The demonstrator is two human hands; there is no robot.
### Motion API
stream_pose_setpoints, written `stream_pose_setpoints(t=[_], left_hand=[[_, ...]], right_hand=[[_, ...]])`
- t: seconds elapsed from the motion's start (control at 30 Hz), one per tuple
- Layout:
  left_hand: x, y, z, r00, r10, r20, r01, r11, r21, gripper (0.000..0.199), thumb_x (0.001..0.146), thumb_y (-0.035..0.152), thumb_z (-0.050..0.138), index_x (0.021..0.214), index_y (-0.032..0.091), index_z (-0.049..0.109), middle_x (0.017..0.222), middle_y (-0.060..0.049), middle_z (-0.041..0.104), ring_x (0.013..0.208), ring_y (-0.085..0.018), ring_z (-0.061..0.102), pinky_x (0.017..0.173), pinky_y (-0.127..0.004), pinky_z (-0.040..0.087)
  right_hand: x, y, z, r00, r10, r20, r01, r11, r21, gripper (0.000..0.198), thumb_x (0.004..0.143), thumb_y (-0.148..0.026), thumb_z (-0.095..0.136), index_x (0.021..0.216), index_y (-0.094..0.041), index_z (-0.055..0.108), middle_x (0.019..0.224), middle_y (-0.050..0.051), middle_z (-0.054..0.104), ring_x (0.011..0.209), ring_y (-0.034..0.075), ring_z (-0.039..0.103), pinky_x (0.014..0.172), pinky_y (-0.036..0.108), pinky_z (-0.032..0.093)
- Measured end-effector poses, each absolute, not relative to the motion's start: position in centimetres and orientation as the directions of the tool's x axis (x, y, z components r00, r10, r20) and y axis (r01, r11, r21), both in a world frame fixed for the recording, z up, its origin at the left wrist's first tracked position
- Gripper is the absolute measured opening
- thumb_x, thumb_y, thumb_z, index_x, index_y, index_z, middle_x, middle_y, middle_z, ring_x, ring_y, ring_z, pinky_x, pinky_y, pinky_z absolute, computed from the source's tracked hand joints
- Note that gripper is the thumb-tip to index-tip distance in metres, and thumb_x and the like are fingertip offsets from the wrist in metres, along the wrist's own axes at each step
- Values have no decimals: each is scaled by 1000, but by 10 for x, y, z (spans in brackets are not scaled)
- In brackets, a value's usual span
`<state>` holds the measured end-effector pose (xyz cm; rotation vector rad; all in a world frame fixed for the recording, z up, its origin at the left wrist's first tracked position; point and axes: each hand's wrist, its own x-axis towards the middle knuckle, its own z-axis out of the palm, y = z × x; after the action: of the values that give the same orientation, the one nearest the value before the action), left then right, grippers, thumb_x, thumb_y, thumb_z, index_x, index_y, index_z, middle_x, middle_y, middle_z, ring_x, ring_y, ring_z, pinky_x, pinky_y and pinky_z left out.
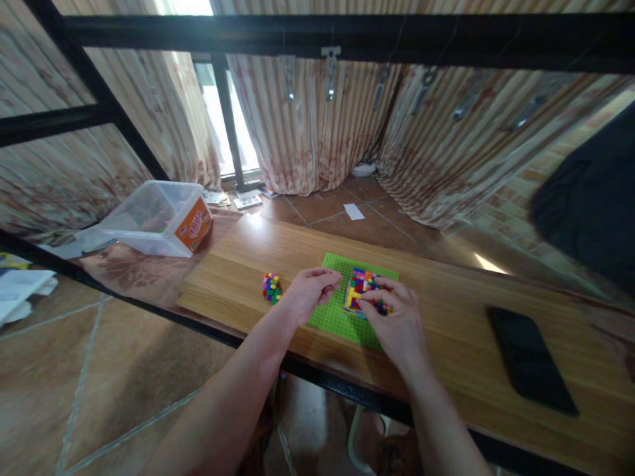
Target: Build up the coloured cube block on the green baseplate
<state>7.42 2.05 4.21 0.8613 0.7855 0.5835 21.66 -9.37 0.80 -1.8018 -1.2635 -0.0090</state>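
A green studded baseplate (330, 317) lies on the wooden table, and a low block of many-coloured toy bricks (358, 283) stands on it. My right hand (399, 317) curves over the right side of this block, its thumb and fingers touching the bricks and hiding part of them. Left of the block, my left hand (315, 291) hovers above the baseplate with thumb and fingers pinched together. Whatever it may hold is too small to see. A small heap of loose coloured bricks (271, 287) lies on the table to the left of my left hand.
On the right of the table (456, 330) lies a black phone (530, 360). A clear plastic bin (156, 225) with an orange label stands beyond the table's left end. A dark metal bar (317, 36) crosses overhead, and curtains (297, 132) hang behind.
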Motion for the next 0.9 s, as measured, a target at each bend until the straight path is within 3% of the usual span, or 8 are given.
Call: stream_pose_setpoints(t=[0.17,0.53,0.9], left_hand=[[74,20,41,596,720,-356,-137,528,838,16,69,21,78,67,11,65,62,0,58,48,-3,42,45,-18,25],[74,15,41,605,714,-353,-142,533,834,21,66,25,81,66,11,65,61,1,59,47,-3,42,45,-18,24],[69,15,41,638,682,-358,-110,541,834,30,60,31,88,77,10,75,68,-3,66,51,-3,45,49,-19,27]], right_hand=[[208,-94,6,518,688,508,771,-119,-625,11,82,-28,68,74,-23,74,113,10,67,108,28,58,95,47,43],[191,-104,6,397,680,617,912,-216,-349,17,89,-26,62,78,-23,75,112,11,69,106,30,54,93,50,42],[198,-114,3,388,712,585,901,-160,-403,20,92,-32,60,94,-27,78,118,11,66,109,30,55,95,52,43]])
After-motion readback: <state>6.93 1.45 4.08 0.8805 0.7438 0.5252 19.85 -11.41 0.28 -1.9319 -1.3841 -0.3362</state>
